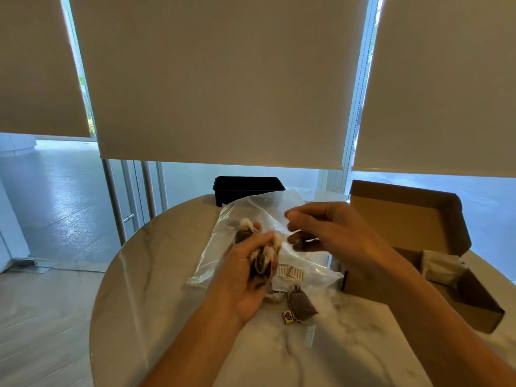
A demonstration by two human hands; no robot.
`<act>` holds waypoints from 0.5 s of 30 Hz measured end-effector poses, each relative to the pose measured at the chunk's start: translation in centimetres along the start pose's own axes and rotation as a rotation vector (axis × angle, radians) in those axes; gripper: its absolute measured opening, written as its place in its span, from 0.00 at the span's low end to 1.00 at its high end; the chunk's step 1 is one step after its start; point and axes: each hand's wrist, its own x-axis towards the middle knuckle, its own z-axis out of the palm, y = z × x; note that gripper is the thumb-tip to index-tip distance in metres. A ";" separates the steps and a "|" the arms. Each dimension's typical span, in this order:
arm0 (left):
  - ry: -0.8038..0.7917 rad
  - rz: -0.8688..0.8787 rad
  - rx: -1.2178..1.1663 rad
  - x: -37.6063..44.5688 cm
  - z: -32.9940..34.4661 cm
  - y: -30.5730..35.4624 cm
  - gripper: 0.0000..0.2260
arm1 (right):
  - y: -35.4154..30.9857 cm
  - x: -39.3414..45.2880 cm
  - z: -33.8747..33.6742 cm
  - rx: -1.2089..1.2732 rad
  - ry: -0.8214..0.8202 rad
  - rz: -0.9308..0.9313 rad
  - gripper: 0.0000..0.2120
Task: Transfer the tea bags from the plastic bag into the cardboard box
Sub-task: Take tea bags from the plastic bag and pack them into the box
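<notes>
**Hands over the bag, centre frame**

Your left hand (245, 270) is clenched round a bunch of tea bags (262, 262); your right hand (324, 230) pinches something small and dark, too blurred to identify. Marble table (156, 289) fills the lower frame. Cardboard box (418, 247) stands open at right, pale packets inside. Plastic bag (251, 219) lies crumpled at centre. Black tray (248, 187) sits behind. One loose tea bag (303, 305) rests below the bag.
</notes>
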 end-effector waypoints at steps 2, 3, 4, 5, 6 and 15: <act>0.016 0.046 0.004 0.3 -0.3 1.2 0.12 | 1.1 -0.3 -0.8 -0.040 0.035 0.058 0.07; 0.024 0.073 0.025 0.7 -0.5 1.7 0.13 | 1.9 -0.6 -0.9 -0.133 0.024 0.094 0.07; 0.029 0.093 0.047 1.0 -0.5 2.2 0.13 | 2.8 -0.8 -0.9 -0.255 -0.010 0.131 0.07; 0.036 0.113 0.070 1.5 -0.5 2.6 0.13 | 3.7 -1.1 -0.7 -0.378 -0.056 0.160 0.08; 0.044 0.129 0.094 2.0 -0.4 2.9 0.12 | 4.4 -1.2 -0.4 -0.484 -0.100 0.175 0.09; -0.037 0.209 0.402 4.6 1.6 3.3 0.07 | 6.5 -1.8 1.7 -0.860 -0.125 0.091 0.17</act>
